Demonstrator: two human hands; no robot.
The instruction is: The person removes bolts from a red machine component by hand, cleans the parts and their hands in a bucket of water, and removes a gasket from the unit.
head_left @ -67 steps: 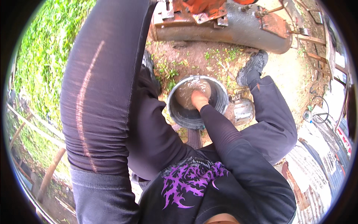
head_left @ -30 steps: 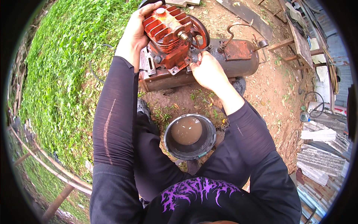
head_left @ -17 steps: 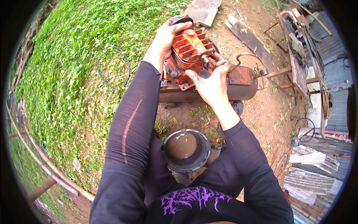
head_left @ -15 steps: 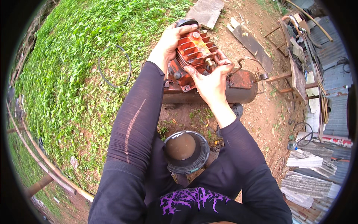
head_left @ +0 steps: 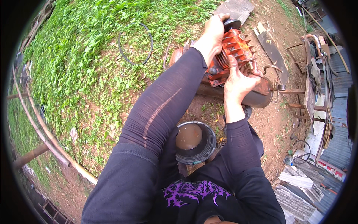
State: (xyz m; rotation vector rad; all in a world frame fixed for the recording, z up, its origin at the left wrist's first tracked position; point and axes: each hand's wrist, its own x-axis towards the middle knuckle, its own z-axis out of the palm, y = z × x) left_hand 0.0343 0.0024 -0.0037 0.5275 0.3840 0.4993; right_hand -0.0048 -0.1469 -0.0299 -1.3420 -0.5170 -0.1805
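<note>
An orange finned compressor pump [head_left: 237, 48] with greasy dark patches is between my hands, over a rusty cylindrical tank [head_left: 257, 98]. My left hand [head_left: 212, 35] grips its far left side, the fingers curled at a black round part [head_left: 232, 24] on the pump's end. My right hand [head_left: 238, 84] clasps the near right side, thumb laid along the fins and fingers by a brass fitting; some fingertips are hidden. Whether the pump's base touches the tank is hard to see. A curved metal pipe [head_left: 273, 68] rises from the tank's right end.
Between my legs stands a black bucket [head_left: 209, 145] with murky brown liquid. A black hoop [head_left: 120, 46] lies on the grass to the left. Flat boards [head_left: 235, 10] rest on the ground beyond. A wooden bench [head_left: 307, 74] and corrugated sheets [head_left: 298, 199] are at the right.
The whole view has shifted, so the scene sits further right. The pump appears more tilted; my left hand has moved slightly along its far side, and both hands keep hold.
</note>
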